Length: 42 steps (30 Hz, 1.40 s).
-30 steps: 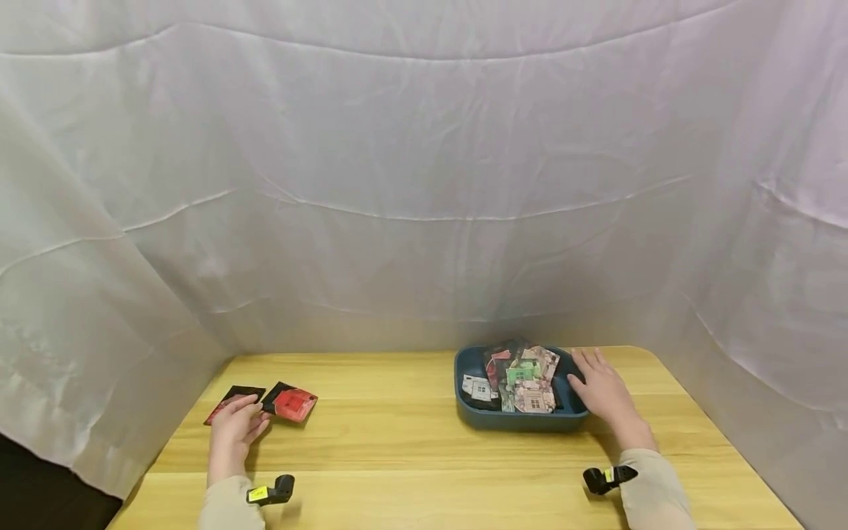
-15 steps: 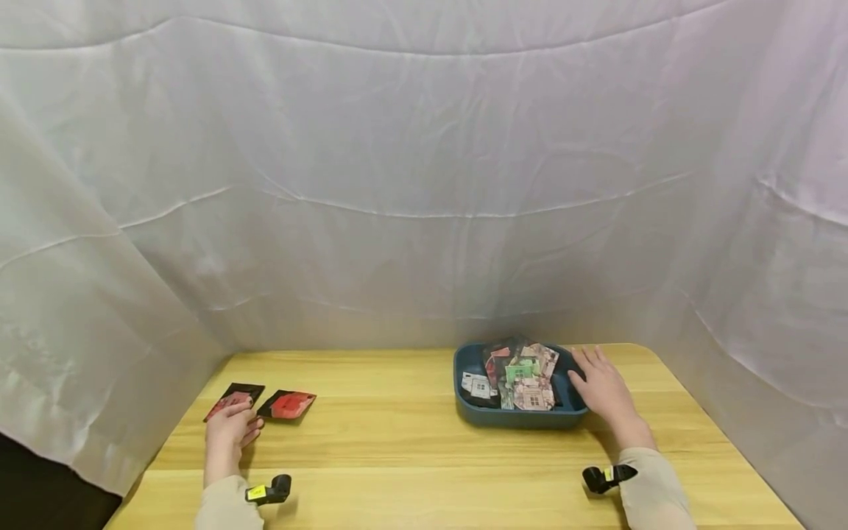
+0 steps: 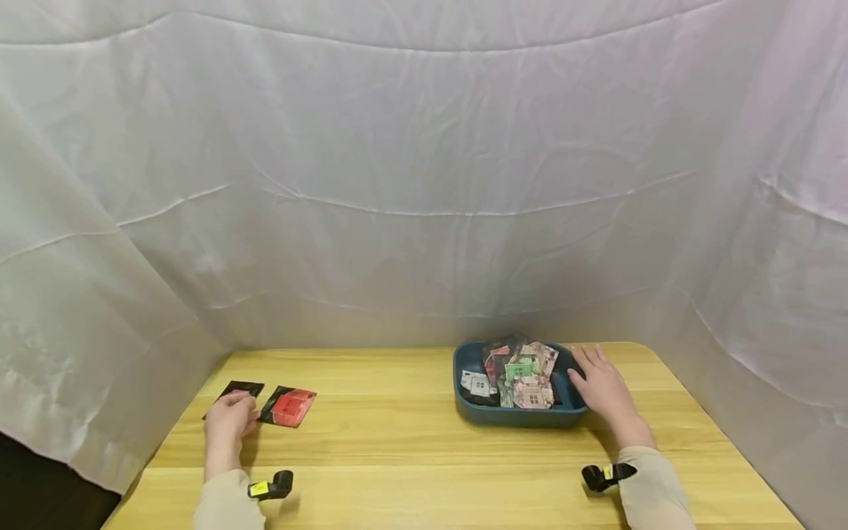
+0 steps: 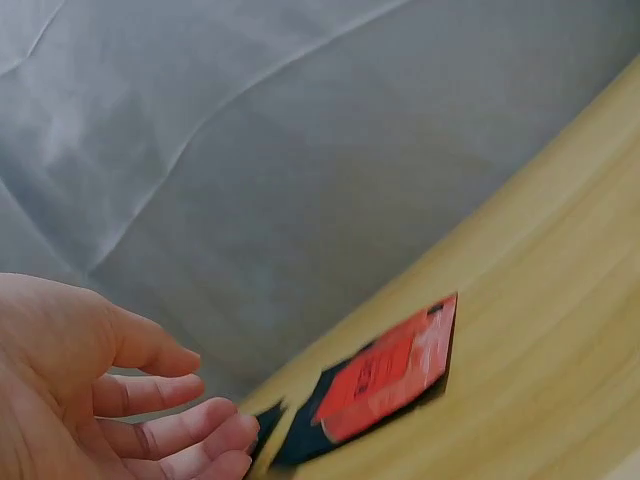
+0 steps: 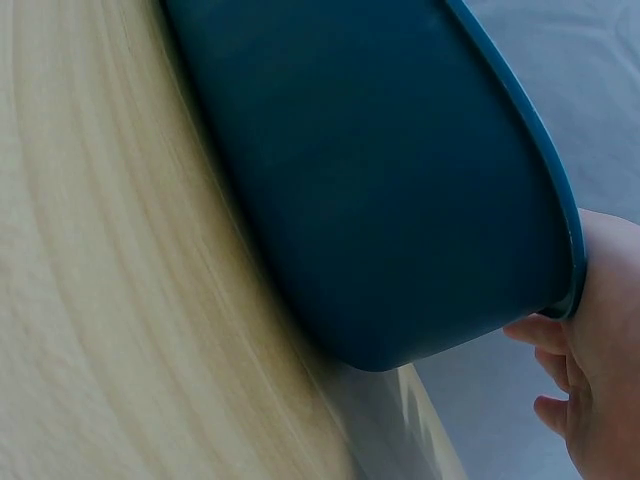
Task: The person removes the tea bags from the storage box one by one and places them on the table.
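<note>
My left hand [image 3: 228, 423] is over the left packet, fingers loosely bent; the left wrist view shows nothing held in the hand [image 4: 130, 400]. Beneath it lies a flat black and red packet [image 3: 246, 386], mostly covered. Just right of the hand is a second packet [image 3: 289, 407], black with a red printed panel, flat on the table. My right hand [image 3: 606, 390] holds the right end of a dark blue plastic bin [image 3: 520, 418], thumb over the rim, fingers along the outside. Several packets [image 3: 520, 372] in white, red, green and pink lie heaped inside the bin.
The wooden table [image 3: 377, 449] runs between the packets and the bin. Behind and on both sides hangs a pale grey curtain [image 3: 424, 177]. Each sleeve carries a small black wrist camera [image 3: 271, 486].
The right-hand red packet tipped slightly and now lies flatter beside the first one. My left hand has drawn slightly left, away from it. The right hand and bin have stayed in place.
</note>
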{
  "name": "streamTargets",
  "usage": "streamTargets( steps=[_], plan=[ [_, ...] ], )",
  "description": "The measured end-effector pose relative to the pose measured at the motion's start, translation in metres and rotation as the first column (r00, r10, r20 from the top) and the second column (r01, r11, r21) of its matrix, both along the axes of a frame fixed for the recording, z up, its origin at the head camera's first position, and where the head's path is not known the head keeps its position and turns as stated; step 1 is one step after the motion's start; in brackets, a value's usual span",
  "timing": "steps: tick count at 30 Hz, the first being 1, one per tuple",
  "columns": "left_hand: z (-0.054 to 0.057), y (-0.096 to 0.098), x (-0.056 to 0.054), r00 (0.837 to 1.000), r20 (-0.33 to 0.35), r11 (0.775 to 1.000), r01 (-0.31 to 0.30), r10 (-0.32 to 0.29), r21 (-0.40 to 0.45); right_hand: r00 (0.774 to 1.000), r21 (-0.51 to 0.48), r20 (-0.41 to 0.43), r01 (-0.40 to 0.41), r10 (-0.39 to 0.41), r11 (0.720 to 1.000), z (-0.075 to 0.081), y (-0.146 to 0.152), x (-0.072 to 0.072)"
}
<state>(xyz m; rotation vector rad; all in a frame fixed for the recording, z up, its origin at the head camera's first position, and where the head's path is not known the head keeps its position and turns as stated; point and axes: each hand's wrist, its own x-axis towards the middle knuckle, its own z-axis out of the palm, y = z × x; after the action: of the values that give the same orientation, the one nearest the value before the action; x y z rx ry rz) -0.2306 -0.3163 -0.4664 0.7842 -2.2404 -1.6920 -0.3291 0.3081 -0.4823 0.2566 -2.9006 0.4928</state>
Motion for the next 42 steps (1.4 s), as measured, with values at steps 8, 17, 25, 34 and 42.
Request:
streamTargets(
  steps=[8,17,25,34,42],
  plan=[
    [0.022,0.020,-0.007,0.999,-0.034,0.999,0.036,-0.037,-0.027,1.000,0.004,-0.016,-0.001,0.001,1.000,0.001,-0.002,-0.001],
    [0.042,0.061,-0.020,0.990,-0.120,0.990,0.054,-0.070,-0.129,0.999,0.006,-0.037,0.004,-0.004,1.000,0.001,-0.002,-0.001],
    [0.052,0.107,-0.033,0.966,-0.196,0.972,0.132,-0.170,-0.195,1.000,0.015,-0.029,0.002,-0.001,1.000,0.002,-0.002,0.000],
    [0.054,0.170,-0.043,0.936,-0.206,0.942,0.233,-0.284,-0.242,1.000,0.007,-0.008,0.003,-0.003,1.000,0.000,-0.002,0.000],
    [0.046,0.227,-0.054,0.896,-0.230,0.914,0.326,-0.381,-0.243,1.000,0.008,-0.019,0.001,-0.001,1.000,0.000,-0.001,-0.001]
  ],
)
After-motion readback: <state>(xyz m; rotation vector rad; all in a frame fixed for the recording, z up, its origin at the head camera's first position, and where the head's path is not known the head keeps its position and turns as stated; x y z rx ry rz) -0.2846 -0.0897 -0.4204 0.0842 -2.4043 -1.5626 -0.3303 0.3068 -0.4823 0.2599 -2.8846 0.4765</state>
